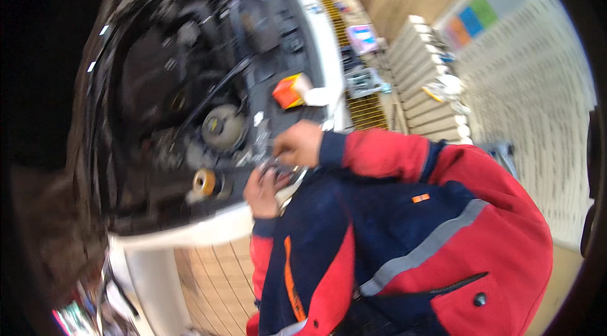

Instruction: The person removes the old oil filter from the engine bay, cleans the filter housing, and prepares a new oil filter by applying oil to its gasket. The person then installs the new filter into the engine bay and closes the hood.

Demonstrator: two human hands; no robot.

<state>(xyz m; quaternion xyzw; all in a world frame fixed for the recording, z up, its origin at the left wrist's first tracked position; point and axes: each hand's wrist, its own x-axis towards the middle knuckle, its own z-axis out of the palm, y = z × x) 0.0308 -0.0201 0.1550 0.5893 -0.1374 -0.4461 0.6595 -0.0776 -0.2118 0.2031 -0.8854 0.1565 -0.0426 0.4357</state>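
Note:
My left hand (260, 194) is closed around a small dark object (281, 177) at the near edge of a car's engine bay. My right hand (300, 144) is just above it, fingers bent together against the same spot. Motion blur hides what kind of object this is and whether the right fingers pinch anything. Something clear, like thin plastic (262, 140), shows beside the right fingertips. An orange and white carton (289, 91) with its flap folded out lies on the bay's edge beyond my right hand. Left of my left hand sits a yellow ring-shaped part (203, 182).
A round pale reservoir (223, 127) rises from the dark engine bay (152, 77). White bodywork (190, 232) rims it. To the right are a yellow grating (367, 111) with a tray of small parts (363, 82), a white radiator (420, 77) and a wall poster (525, 83).

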